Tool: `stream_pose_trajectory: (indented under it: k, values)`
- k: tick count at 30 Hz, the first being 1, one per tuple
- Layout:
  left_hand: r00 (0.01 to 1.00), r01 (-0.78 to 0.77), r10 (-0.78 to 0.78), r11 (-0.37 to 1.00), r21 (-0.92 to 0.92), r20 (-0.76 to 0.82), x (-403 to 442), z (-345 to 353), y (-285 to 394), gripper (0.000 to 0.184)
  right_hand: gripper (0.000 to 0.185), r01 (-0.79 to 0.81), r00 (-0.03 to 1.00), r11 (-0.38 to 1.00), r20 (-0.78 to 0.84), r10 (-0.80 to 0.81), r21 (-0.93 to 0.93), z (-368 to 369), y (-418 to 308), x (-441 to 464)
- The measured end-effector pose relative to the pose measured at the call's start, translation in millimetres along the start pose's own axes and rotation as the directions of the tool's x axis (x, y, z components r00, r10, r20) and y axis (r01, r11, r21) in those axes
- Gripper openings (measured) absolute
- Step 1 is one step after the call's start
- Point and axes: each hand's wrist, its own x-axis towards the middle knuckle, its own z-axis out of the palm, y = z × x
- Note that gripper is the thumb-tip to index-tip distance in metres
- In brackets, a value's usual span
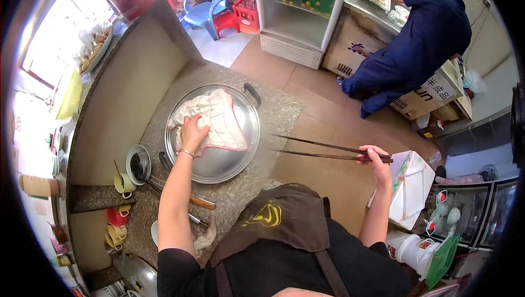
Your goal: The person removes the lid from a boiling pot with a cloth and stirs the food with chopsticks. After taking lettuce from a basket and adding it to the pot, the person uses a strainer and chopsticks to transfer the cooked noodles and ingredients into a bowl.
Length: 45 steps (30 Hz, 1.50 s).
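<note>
A large round metal lid or pan (219,172) with dark side handles sits on the speckled stone counter (279,103). Across it lies a white quilted cloth (219,116) with red edging. My left hand (193,133) presses and grips this cloth near its left part, fingers bent. Out to the right, over the floor, my right hand (377,164) is closed on a pair of long dark chopsticks (328,151), whose tips point left toward the counter and stand slightly apart.
Left of the pan are a ladle (143,172) in a bowl and a yellow mug (124,183). A person (418,42) in dark blue stands at a freezer, back right. A white box (407,190) stands at the right. Behind are an open fridge (301,18) and a blue chair (210,4).
</note>
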Motion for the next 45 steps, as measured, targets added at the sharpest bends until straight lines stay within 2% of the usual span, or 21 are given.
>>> stream_pose_trajectory:
  k: [5, 7, 10, 14, 16, 18, 21, 23, 24, 26, 27, 29, 30, 32, 33, 34, 36, 38, 41, 42, 45]
  values:
    - [0.999, 0.035, -0.035, 0.999, 0.031, 0.011, -5.7, 7.2, -14.5, 0.049, 0.025, -0.012, 0.994, 0.995, 0.108, 0.023, -0.102, 10.7, -17.4, 1.7]
    - [0.994, -0.025, 0.023, 1.0, -0.011, -0.111, -15.2, 9.9, -18.6, 0.051, 0.024, 0.008, 0.986, 0.987, 0.165, 0.019, -0.163, 21.0, -28.7, 5.7]
    - [0.981, 0.018, -0.041, 0.992, -0.123, -0.19, -39.6, -1.7, -9.6, 0.053, 0.023, 0.126, 0.957, 0.971, 0.283, -0.065, -0.202, 43.9, -53.3, 17.0]
    - [0.966, 0.079, -0.16, 0.932, -0.355, -0.204, -115.3, 3.5, -25.4, 0.056, 0.022, 0.188, 0.903, 0.969, 0.415, -0.107, -0.161, 83.6, -95.5, 27.4]
    - [0.956, 0.074, -0.137, 0.969, -0.238, -0.261, -174.4, 7.2, -29.6, 0.051, 0.023, 0.282, 0.839, 0.929, 0.532, -0.117, -0.239, 103.5, -104.5, 38.3]
    - [0.865, 0.357, -0.467, 0.829, -0.43, -0.182, -240.7, 6.2, -17.8, 0.04, 0.021, 0.291, 0.796, 0.926, 0.597, -0.095, -0.24, 132.3, -104.6, 44.5]
    - [0.723, 0.512, -0.616, 0.782, -0.354, -0.314, -347.5, 35.7, -37.9, 0.045, 0.011, 0.528, 0.681, 0.757, 0.724, -0.107, -0.385, 178.8, -102.1, 50.8]
    - [0.485, 0.717, -0.768, 0.623, -0.313, -0.418, -409.4, 44.9, -41.4, 0.052, 0.009, 0.61, 0.581, 0.739, 0.796, -0.17, -0.287, 206.3, -105.9, 50.8]
    - [0.428, 0.758, -0.778, 0.586, -0.286, -0.46, -438.3, 48.8, -44.4, 0.061, 0.007, 0.66, 0.534, 0.718, 0.809, -0.243, -0.22, 217.5, -108.0, 49.9]
    - [0.235, 0.91, -0.892, 0.342, -0.235, -0.387, -474.0, 43.8, -40.0, 0.077, 0.015, 0.612, 0.481, 0.781, 0.842, -0.243, -0.125, 241.8, -113.8, 43.9]
    - [0.121, 0.95, -0.966, 0.179, -0.257, -0.229, -484.4, 35.4, -35.5, 0.091, 0.017, 0.608, 0.419, 0.794, 0.856, -0.302, -0.017, 252.3, -110.4, 45.1]
    - [0.075, 0.956, -0.993, 0.097, -0.277, -0.089, -509.1, 47.0, -44.3, 0.106, 0.026, 0.588, 0.294, 0.782, 0.847, -0.444, 0.205, 270.4, -102.1, 50.1]
    - [0.066, 0.958, -0.997, 0.075, -0.277, -0.042, -511.4, 47.1, -43.3, 0.11, 0.026, 0.584, 0.266, 0.781, 0.856, -0.444, 0.224, 278.8, -98.3, 48.8]
    - [0.063, 0.962, -0.998, 0.058, -0.267, 0.009, -513.9, 46.6, -32.0, 0.115, 0.033, 0.298, 0.33, 0.863, 0.804, -0.494, 0.408, 293.1, -92.1, 43.3]
    - [0.088, 0.966, -0.994, 0.071, -0.248, 0.06, -504.4, 40.4, -30.5, 0.12, 0.036, 0.304, 0.333, 0.841, 0.777, -0.534, 0.448, 300.8, -88.6, 40.5]
    - [0.078, 0.979, -0.995, 0.064, -0.194, 0.063, -503.7, 44.3, -32.1, 0.122, 0.037, 0.202, 0.361, 0.893, 0.817, -0.449, 0.402, 300.6, -83.1, 45.0]
    - [0.047, 0.995, -0.995, 0.039, -0.087, 0.088, -500.5, 50.9, -34.7, 0.128, 0.038, 0.289, 0.459, 0.859, 0.726, -0.511, 0.422, 314.8, -69.9, 36.4]
    - [0.014, 1.0, -0.99, 0.017, 0.022, 0.141, -492.2, 44.7, -34.7, 0.135, 0.037, 0.339, 0.389, 0.836, 0.745, -0.542, 0.431, 326.6, -62.1, 28.4]
    - [-0.013, 0.988, -0.969, 0.026, 0.155, 0.249, -481.0, 34.8, -36.4, 0.143, 0.066, 0.264, 0.334, 0.879, 0.817, -0.47, 0.398, 342.4, -73.3, 1.6]
    - [0.009, 0.989, -0.972, 0.044, 0.143, 0.236, -481.8, 35.3, -37.0, 0.143, 0.065, 0.167, 0.29, 0.894, 0.846, -0.447, 0.416, 344.4, -66.0, 2.8]
    - [0.017, 0.995, -0.973, 0.038, 0.09, 0.229, -487.3, 44.9, -45.5, 0.145, 0.058, 0.125, 0.347, 0.947, 0.881, -0.321, 0.295, 348.0, -78.5, -9.9]
